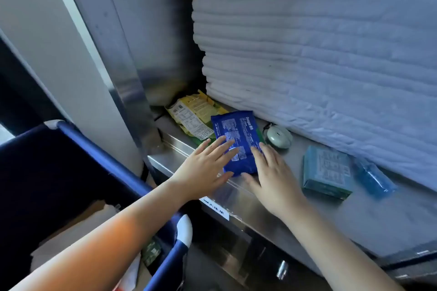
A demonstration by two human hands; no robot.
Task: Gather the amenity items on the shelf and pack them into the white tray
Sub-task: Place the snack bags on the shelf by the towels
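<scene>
Both grips spread flat: left hand [205, 168] and right hand [272, 177] flank blue packet [236, 142]

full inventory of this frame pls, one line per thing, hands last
blue packet: 1, dark blue, shelf front, between both hands
yellow-green packets: a few overlapping, count unclear, shelf's left back corner
round device: 1, pale grey, right of blue packet
teal box: 1, flat on shelf, right
light blue packet: 1, right of teal box
folded linens: stack, white, back of shelf
shelf: 1, steel
cart: blue frame, lower left
left hand: open, on blue packet
right hand: open, at packet's right edge
</scene>
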